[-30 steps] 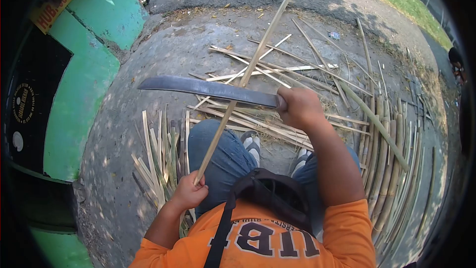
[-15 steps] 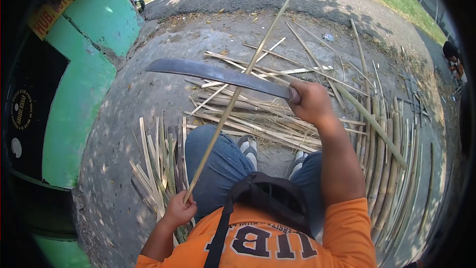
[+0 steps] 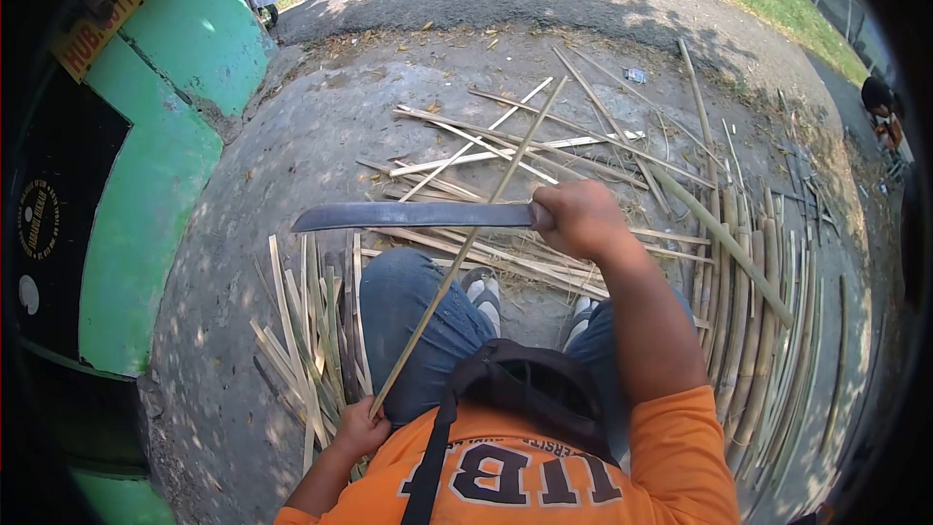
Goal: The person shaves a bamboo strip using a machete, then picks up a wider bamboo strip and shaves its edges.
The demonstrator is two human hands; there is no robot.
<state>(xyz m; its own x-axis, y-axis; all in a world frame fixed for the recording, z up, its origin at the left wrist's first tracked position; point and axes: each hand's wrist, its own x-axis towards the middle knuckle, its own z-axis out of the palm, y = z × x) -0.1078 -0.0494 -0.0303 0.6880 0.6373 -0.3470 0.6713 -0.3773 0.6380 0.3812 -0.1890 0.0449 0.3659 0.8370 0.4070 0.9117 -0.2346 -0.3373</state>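
My right hand (image 3: 581, 221) is wrapped round the handle of a machete (image 3: 418, 215), whose long dark blade points left and lies level across the view. Beneath my left knee's side, my left hand (image 3: 363, 427) pinches the lower end of a thin bamboo strip (image 3: 445, 287). The strip slants up and away to the right over my thigh, and the blade crosses it around mid-length. Close by my left hand lies a bundle of split bamboo strips (image 3: 309, 316) on the ground.
More bamboo strips (image 3: 544, 267) lie in a loose pile past my feet. Whole bamboo poles (image 3: 750, 331) are stacked at my right, one long pole (image 3: 724, 233) slanting over them. A green wall (image 3: 160, 214) stands on the left. Another person (image 3: 884, 117) is at the far right.
My right hand and the machete have come down nearer to me, the blade now more level. The bamboo strip's far end has dropped, and my left hand has moved slightly down.
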